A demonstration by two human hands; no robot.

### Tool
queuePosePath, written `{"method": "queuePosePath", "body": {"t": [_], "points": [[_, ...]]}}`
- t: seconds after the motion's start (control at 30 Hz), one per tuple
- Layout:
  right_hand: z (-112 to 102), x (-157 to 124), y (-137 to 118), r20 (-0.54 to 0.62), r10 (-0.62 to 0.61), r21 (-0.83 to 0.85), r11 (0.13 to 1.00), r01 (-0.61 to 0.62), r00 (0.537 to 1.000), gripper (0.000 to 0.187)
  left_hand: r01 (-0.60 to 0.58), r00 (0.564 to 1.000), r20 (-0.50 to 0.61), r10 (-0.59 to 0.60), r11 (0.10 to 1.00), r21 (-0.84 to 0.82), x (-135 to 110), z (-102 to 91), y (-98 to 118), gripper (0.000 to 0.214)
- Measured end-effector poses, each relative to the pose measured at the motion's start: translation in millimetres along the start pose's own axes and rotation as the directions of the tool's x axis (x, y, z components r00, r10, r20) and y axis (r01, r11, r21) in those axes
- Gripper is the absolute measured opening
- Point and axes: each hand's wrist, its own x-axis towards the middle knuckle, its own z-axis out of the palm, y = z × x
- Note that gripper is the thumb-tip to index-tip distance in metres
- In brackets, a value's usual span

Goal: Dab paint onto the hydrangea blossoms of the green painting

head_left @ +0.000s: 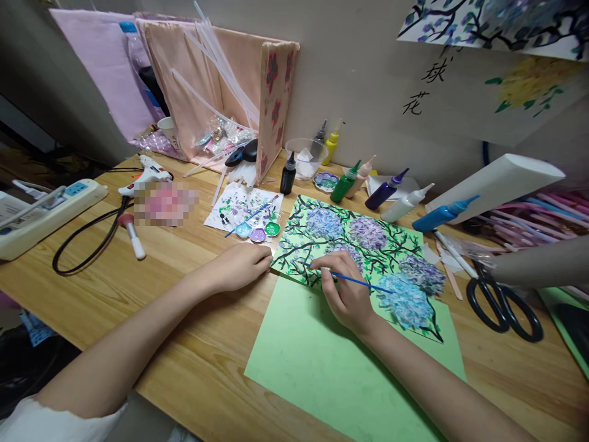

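My right hand (347,291) pinches a thin blue-handled paintbrush (363,281) over a flower painting (322,270). The brush tip points left, at the painting's lower left part. Black branches, green leaves and raised blue and purple flower heads cover the picture. A textured light blue flower (405,299) lies under the brush handle's end. My left hand (246,264) rests on the table with curled fingers, gripping the painting's left corner. Beneath the painting spreads a plain light green sheet (331,362). Behind my left hand, small paint cups (257,234) stand by a stained tissue (239,205) with another brush (253,216) across it.
Paint bottles line the back, including a black bottle (288,177), green bottle (345,183) and blue bottle (444,213). Black-handled scissors (504,307) lie at right. A glue gun (146,177), its cable and a power strip (50,212) sit at left. A pink box (276,110) stands behind.
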Motion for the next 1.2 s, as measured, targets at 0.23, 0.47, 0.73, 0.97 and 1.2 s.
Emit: {"method": "queuePosePath", "body": {"t": [0.23, 0.47, 0.73, 0.97, 1.2], "points": [[-1.1, 5.5, -5.3, -0.033, -0.013, 0.031, 0.999, 0.014, 0.999, 0.020, -0.004, 1.000, -0.007, 0.004, 1.000, 0.000, 0.0, 1.0, -0.3, 0.032], [24.8, 52.2, -19.9, 0.086, -0.002, 0.031, 1.000, 0.000, 0.996, 0.015, -0.030, 0.999, -0.032, 0.031, 0.999, 0.023, -1.0, 3.4, -2.7, 0.028], [43.0, 62.8, -15.9, 0.174, 0.030, -0.001, 1.000, -0.030, 0.984, 0.014, -0.083, 0.994, -0.068, 0.083, 0.997, 0.005, 0.2, 10.5, -9.1, 0.026], [22.7, 43.2, -15.7, 0.009, 0.015, 0.029, 0.999, -0.015, 1.000, 0.015, -0.033, 0.999, -0.027, 0.034, 0.999, 0.035, -1.7, 7.4, -6.9, 0.033], [9.3, 12.1, -6.7, -0.048, -0.030, 0.056, 0.998, 0.032, 0.998, 0.016, -0.039, 0.998, -0.041, 0.041, 0.999, 0.034, -0.4, 6.7, -6.6, 0.030]]}}
